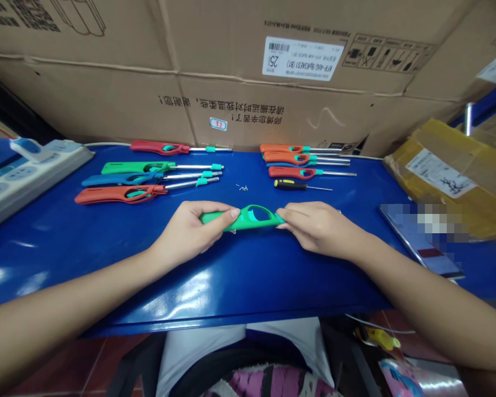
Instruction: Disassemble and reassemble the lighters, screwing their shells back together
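Both my hands grip one green lighter handle (248, 218) with a teal trigger, just above the blue table (107, 242). My left hand (192, 229) is closed around its left end, thumb on top. My right hand (314, 225) is closed over its right end, hiding the tip. A small black and yellow screwdriver (291, 185) lies just beyond my right hand. Some tiny screws (242, 188) lie behind the handle.
Long-nosed lighters lie in two groups: red, green and blue ones (149, 176) at the left, orange and red ones (301, 160) at the right. Cardboard boxes (231, 66) wall the back. A white power strip (28, 165) sits left, a yellow-wrapped parcel (450, 176) right.
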{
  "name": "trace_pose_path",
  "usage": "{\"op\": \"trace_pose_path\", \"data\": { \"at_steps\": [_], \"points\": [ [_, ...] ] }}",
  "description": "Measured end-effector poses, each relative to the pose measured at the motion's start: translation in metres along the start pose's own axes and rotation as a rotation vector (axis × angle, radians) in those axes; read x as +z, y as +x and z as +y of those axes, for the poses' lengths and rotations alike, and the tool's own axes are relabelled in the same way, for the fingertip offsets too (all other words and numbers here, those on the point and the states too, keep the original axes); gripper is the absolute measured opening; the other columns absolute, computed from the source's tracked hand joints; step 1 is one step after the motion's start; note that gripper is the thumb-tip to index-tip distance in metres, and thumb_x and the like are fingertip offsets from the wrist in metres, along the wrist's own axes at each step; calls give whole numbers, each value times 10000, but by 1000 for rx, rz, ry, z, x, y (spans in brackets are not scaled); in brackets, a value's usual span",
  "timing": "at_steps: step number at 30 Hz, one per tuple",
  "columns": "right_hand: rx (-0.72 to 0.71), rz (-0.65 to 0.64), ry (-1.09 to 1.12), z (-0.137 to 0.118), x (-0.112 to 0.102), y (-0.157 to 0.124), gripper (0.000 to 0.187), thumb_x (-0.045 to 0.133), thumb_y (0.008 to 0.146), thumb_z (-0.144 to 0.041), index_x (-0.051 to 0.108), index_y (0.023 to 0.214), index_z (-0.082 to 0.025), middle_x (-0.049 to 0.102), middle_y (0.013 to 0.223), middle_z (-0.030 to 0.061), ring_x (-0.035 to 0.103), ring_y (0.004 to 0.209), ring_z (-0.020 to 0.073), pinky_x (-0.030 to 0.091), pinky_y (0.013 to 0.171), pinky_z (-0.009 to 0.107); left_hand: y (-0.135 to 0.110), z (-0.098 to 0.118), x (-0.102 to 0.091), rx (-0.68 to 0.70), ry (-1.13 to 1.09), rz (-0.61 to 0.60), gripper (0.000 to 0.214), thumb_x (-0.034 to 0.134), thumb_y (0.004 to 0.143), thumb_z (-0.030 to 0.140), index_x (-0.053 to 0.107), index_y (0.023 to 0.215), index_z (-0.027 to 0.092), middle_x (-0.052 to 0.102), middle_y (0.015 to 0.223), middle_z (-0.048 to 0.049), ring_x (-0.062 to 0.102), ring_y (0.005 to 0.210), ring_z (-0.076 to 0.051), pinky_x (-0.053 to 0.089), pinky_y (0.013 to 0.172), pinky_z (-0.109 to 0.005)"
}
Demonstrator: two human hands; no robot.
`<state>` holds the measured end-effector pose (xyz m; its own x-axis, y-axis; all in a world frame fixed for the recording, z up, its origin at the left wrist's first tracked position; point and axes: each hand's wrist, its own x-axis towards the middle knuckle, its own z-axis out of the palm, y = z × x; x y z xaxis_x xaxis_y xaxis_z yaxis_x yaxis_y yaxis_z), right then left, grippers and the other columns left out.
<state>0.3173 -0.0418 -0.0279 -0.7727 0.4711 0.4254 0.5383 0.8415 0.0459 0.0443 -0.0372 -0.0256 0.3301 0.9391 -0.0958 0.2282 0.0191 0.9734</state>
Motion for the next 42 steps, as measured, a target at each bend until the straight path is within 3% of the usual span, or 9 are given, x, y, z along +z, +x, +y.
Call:
{"op": "trace_pose_path", "data": {
  "at_steps": [3, 8, 13, 17, 24, 31, 36, 39, 42],
  "points": [
    [34, -42, 84, 0, -2, 0, 236, 424, 1047, -198, 642, 1085, -116, 666, 826, 87, 563, 693, 174, 470, 639, 298, -2, -1, 1, 87, 91, 47, 304, 740, 841, 461, 784, 895, 165, 530, 445, 41, 416, 373, -76, 300, 353, -188],
    [101, -143, 277, -2, -2, 1, 234, 458, 1049, -244, 646, 942, -155, 585, 752, 28, 511, 656, 143, 422, 626, 269, -4, -1, 1, 338, 294, 155, 222, 765, 818, 396, 820, 875, 188, 793, 872, -60, 693, 723, -166, 546, 614, -228],
    [122, -38, 221, -2, 6, 0, 189, 493, 1037, -229, 661, 1012, -146, 638, 788, 49, 545, 682, 148, 444, 642, 265, -5, 1, 2, 146, 197, 112, 308, 721, 855, 440, 801, 942, 155, 577, 480, 32, 464, 397, -83, 355, 379, -183],
    [124, -3, 178, 3, 13, 0, 194, 494, 1036, -231, 667, 1044, -144, 659, 806, 63, 581, 702, 165, 480, 651, 277, 1, 1, 1, 36, 97, 44, 405, 703, 858, 501, 772, 999, 128, 472, 436, 64, 389, 356, -64, 293, 355, -168],
    [246, 16, 215, 2, 9, 7, 158, 596, 987, -281, 674, 1001, -145, 678, 862, 73, 625, 764, 187, 500, 691, 301, 11, 1, -5, 83, 80, -46, 469, 582, 941, 533, 714, 1094, 109, 479, 450, 60, 440, 371, -75, 345, 397, -162],
    [392, 25, 343, -9, 6, 18, 151, 579, 998, -288, 668, 1016, -167, 665, 924, 55, 616, 767, 147, 487, 692, 264, 15, 0, -12, 219, 68, 43, 536, 545, 960, 502, 579, 1338, 123, 520, 531, 71, 457, 369, -86, 384, 388, -180],
    [507, -66, 256, -1, -1, 29, 66, 670, 928, -203, 620, 950, -168, 660, 968, 60, 615, 868, 173, 483, 786, 291, 22, -6, -23, 302, 224, -15, 526, 599, 926, 521, 677, 1265, 127, 755, 914, -74, 689, 696, -163, 589, 699, -283],
    [564, -202, 205, 2, -8, 35, 93, 679, 876, -126, 609, 922, -166, 658, 990, 71, 618, 890, 190, 470, 778, 296, 26, -14, -26, 464, 414, -79, 542, 611, 930, 507, 647, 1333, 146, 725, 1237, -121, 707, 1047, -248, 561, 966, -377],
    [585, -357, 163, 1, -18, 40, 184, 659, 808, -53, 643, 936, -183, 674, 1014, 70, 639, 900, 207, 456, 719, 282, 28, -20, -27, 601, 629, -185, 471, 575, 974, 451, 653, 1329, 152, 701, 1254, -123, 674, 1121, -251, 536, 1000, -375]
  ]
}}
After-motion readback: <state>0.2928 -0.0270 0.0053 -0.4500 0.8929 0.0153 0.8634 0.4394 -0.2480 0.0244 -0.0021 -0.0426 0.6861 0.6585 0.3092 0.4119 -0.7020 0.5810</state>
